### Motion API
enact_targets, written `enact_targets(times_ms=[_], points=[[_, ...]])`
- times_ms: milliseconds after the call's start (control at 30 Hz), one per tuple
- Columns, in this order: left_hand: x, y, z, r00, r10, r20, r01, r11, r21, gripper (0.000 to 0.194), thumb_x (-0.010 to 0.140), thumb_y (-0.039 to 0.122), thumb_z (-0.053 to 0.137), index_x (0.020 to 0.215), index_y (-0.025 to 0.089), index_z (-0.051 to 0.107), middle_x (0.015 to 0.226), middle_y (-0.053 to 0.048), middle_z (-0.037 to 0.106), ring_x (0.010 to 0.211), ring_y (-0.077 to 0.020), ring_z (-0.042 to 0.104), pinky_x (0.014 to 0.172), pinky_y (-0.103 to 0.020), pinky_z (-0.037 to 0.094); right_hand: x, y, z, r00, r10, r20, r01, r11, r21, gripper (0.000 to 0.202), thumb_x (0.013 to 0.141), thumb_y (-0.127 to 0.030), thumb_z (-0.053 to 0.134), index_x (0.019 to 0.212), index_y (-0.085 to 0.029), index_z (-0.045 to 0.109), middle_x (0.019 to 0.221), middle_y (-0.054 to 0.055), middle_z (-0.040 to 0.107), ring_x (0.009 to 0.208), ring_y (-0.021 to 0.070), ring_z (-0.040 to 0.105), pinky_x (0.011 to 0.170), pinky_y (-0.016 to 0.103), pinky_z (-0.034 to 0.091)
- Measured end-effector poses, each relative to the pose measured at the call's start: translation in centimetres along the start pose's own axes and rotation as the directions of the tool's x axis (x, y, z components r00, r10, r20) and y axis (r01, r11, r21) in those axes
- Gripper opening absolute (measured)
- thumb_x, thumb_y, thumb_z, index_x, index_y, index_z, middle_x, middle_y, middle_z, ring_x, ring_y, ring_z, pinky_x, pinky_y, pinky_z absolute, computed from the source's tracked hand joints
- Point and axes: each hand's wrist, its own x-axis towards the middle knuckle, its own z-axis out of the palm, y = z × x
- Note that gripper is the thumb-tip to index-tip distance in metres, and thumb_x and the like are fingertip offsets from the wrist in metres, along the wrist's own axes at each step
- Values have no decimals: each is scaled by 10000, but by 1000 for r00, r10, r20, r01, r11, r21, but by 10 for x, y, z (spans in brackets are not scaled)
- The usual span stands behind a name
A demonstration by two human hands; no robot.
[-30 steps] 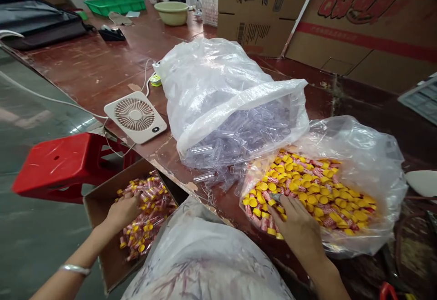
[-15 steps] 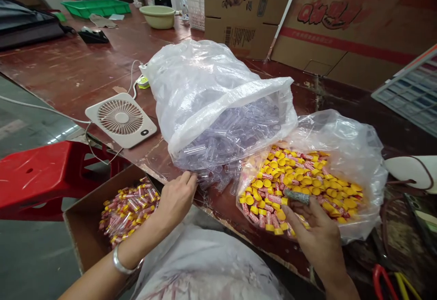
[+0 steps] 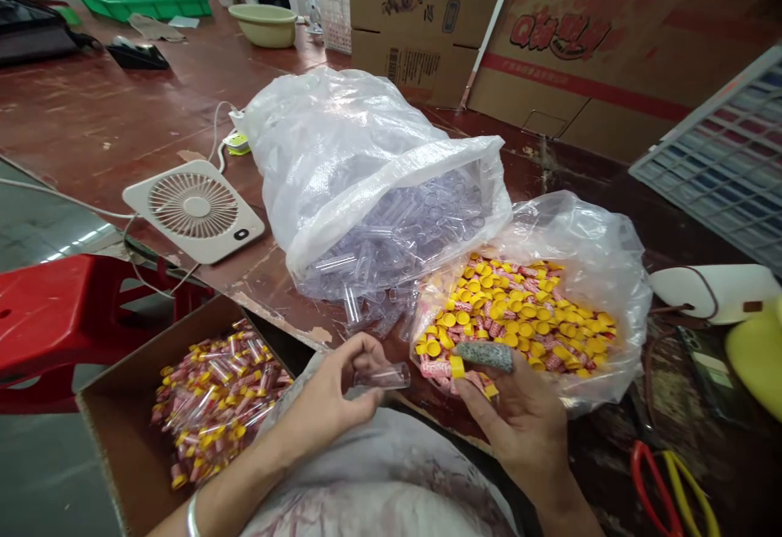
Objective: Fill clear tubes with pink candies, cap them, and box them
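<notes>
My left hand point(image 3: 342, 386) is closed on a clear plastic tube point(image 3: 391, 376) above my lap, one end pointing toward my right hand. In my right hand point(image 3: 525, 411), thumb and index finger pinch a pink-and-white patterned piece with a yellow cap point(image 3: 457, 367). A speckled grey wrap point(image 3: 485, 355) covers that index finger. The tube and the capped piece are apart. Behind my right hand lies a clear bag point(image 3: 617, 252) of similar yellow-capped pieces point(image 3: 519, 309). A white woven sack point(image 3: 342, 129) lies open, with loose clear tubes point(image 3: 415, 219) spilling from its mouth.
On the left, a cardboard box point(image 3: 107, 423) holds filled, capped tubes, beside a red stool point(image 3: 49, 301). A white fan point(image 3: 195, 207) with cords sits on the red-brown table point(image 3: 79, 129). Scissors point(image 3: 660, 480) lie at right; large cartons point(image 3: 415, 56) stand behind.
My left hand has come away from the sack's mouth toward my right hand, now holding a clear tube. My right hand has moved left and nearer with a capped piece. The view has shifted slightly.
</notes>
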Motion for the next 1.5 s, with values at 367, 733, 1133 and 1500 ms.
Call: enact_targets(times_ms=[367, 733, 1133, 1500], points=[[29, 12, 49, 925, 38, 379, 202, 795, -573, 179, 908, 289, 667, 1044, 180, 630, 969, -49, 691, 955, -181, 674, 900, -307, 506, 16, -9, -5, 899, -322, 295, 386, 902, -192, 490, 888, -456, 690, 1271, -180, 559, 1225, 132, 673, 1208, 285, 610, 1001, 434, 550], [54, 11, 50, 956, -37, 292, 89, 982, -166, 148, 835, 189, 611, 976, 174, 565, 837, -11, 605, 786, -164, 610, 757, -287, 511, 26, 10, -3, 890, -324, 321, 428, 836, -342, 700, 789, -518, 748, 1326, -156, 481, 1255, 170, 636, 1239, 342, 580, 1023, 531, 513], [116, 52, 31, 993, 13, 114, -115, 49, 992, 293, 860, -32, 413, 955, 103, 655, 967, -162, 650, 900, -292, 673, 668, -346, 514, 57, 58, 0, 976, -144, 163, 217, 620, -754, 103, 951, -277, 606, 904, -187, 622, 865, 72, 668, 825, 242, 639, 692, 331, 486], [77, 43, 7, 995, 100, 28, -104, 970, 220, 220, 829, 376, 603, 909, 172, 583, 751, 10, 635, 650, -129, 553, 587, -221, 413, 49, 26, -7, 966, 88, -243, -79, 996, 45, 212, 899, -317, 688, 1058, -197, 618, 947, 68, 765, 808, 197, 748, 725, 314, 628]])
